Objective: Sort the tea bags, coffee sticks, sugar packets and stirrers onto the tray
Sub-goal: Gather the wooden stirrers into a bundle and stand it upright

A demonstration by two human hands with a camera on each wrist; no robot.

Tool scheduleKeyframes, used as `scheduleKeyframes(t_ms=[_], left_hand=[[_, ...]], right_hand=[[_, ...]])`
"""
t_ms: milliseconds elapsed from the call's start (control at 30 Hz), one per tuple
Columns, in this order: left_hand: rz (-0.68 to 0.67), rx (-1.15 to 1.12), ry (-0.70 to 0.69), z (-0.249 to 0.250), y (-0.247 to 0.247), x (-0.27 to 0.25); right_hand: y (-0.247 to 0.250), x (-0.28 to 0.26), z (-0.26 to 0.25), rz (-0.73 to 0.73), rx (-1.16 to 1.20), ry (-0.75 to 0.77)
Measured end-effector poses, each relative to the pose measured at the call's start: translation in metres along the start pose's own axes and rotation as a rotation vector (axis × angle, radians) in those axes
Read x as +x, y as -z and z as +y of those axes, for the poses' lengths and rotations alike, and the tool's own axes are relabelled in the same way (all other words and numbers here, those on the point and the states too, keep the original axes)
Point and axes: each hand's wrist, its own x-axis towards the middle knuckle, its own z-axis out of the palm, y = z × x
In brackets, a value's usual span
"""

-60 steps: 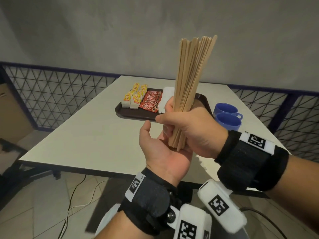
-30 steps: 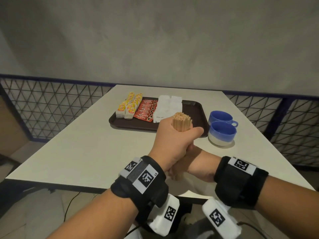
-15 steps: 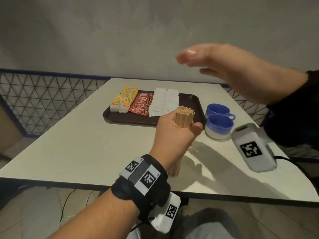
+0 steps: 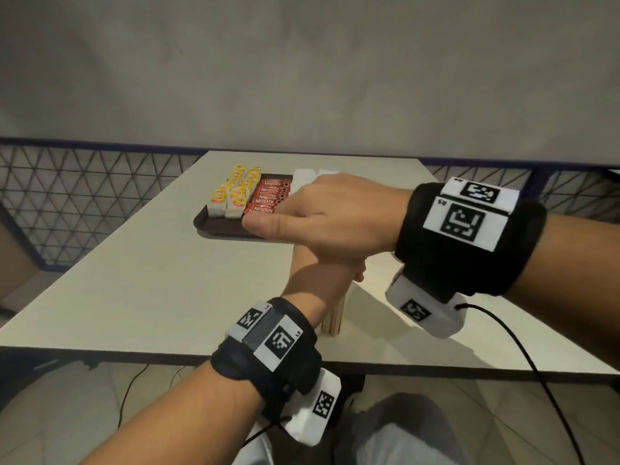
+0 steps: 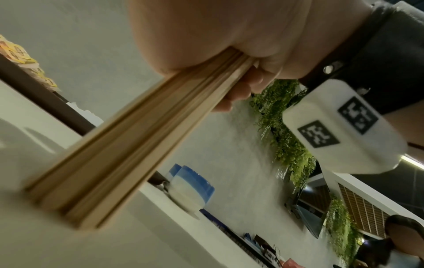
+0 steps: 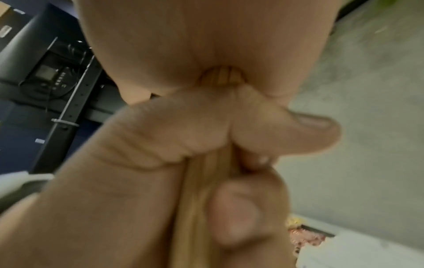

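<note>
A bundle of wooden stirrers (image 4: 332,318) stands upright on the white table (image 4: 151,280) near its front edge. My left hand (image 4: 322,280) grips the bundle round its middle; in the left wrist view the stirrers (image 5: 110,145) run from the fist down to the tabletop. My right hand (image 4: 322,216) lies flat, fingers straight, with its palm (image 6: 206,45) pressing on the stirrers' top ends (image 6: 220,76). Behind it the dark brown tray (image 4: 214,226) holds yellow tea bags (image 4: 235,193), red coffee sticks (image 4: 270,198) and white sugar packets (image 4: 302,177), partly hidden by my right hand.
Blue-and-white cups (image 5: 192,186) stand to the right of the tray, hidden in the head view by my right arm. A mesh railing (image 4: 84,196) runs behind the table. A cable (image 4: 536,364) trails from my right wrist.
My right hand has dropped from up in the air onto the top of the bundle. My left hand still holds the stirrers upright on the table.
</note>
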Motion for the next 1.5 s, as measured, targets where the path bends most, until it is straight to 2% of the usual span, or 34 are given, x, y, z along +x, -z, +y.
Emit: scheduleKeyframes(t_ms=[33,67,100,133,200,233,267,300,367,433,500,567,767,900,967,1067,1167,1200,1267,1333,1400,1433,1500], left_hand=[[0.035,-0.046,0.051,0.001,-0.002,-0.001],[-0.007,-0.154,-0.015,0.001,-0.004,-0.001],[-0.066,-0.249,-0.168,0.008,-0.006,-0.003],[-0.061,-0.284,-0.306,0.018,-0.001,-0.001],[0.071,-0.440,-0.366,0.032,0.009,0.008],[0.034,-0.553,-0.374,0.036,0.015,0.005],[0.016,-0.609,-0.418,0.042,0.021,0.005],[0.006,-0.669,-0.425,0.050,0.024,0.006],[0.036,-0.760,-0.383,0.061,0.033,0.005],[-0.039,-0.899,-0.312,0.065,0.035,0.004],[-0.102,-0.981,-0.231,0.064,0.035,0.006],[-0.130,-1.046,-0.161,0.059,0.036,0.008],[-0.166,-1.126,-0.086,0.049,0.041,0.012],[-0.159,-1.132,-0.074,0.049,0.039,0.022],[-0.156,-1.101,-0.027,0.046,0.039,0.034],[-0.263,-0.935,0.036,0.042,0.048,0.059],[-0.443,-0.550,0.012,0.035,0.074,0.084],[-0.448,-0.421,-0.007,0.032,0.083,0.092],[-0.367,-0.163,-0.057,0.028,0.097,0.106],[-0.267,0.361,-0.201,0.021,0.111,0.125],[-0.200,0.857,-0.269,0.014,0.122,0.140],[-0.170,0.999,-0.275,0.009,0.128,0.147],[-0.161,1.085,-0.247,-0.001,0.138,0.157]], right_hand=[[0.001,-0.001,-0.001,0.005,0.074,-0.006],[0.003,0.001,-0.003,0.013,0.202,-0.022],[0.006,0.002,-0.003,0.044,0.388,-0.040],[0.008,0.001,-0.001,0.120,0.617,-0.055],[0.012,-0.008,0.006,0.343,1.055,-0.090],[0.011,-0.016,0.014,0.411,1.207,-0.113],[0.006,-0.026,0.023,0.402,1.311,-0.110],[-0.003,-0.035,0.029,0.319,1.372,-0.109],[-0.026,-0.049,0.025,0.095,1.338,-0.124],[-0.048,-0.052,0.013,-0.010,1.116,-0.209],[-0.063,-0.050,0.001,0.060,0.995,-0.283],[-0.071,-0.050,-0.005,0.169,0.986,-0.314],[-0.086,-0.055,-0.011,0.319,0.841,-0.260],[-0.090,-0.048,-0.006,0.294,0.626,-0.304],[-0.089,-0.041,-0.003,0.239,0.610,-0.326],[-0.082,-0.029,0.006,0.174,0.752,-0.386],[-0.065,-0.014,0.030,0.160,0.825,-0.490],[-0.057,-0.005,0.042,0.145,0.808,-0.545],[-0.040,0.019,0.070,0.112,0.669,-0.666],[-0.025,0.047,0.099,0.095,0.496,-0.782],[-0.023,0.070,0.129,0.067,0.464,-0.880],[-0.025,0.078,0.138,0.041,0.475,-0.927],[-0.036,0.094,0.158,-0.032,0.476,-0.991]])
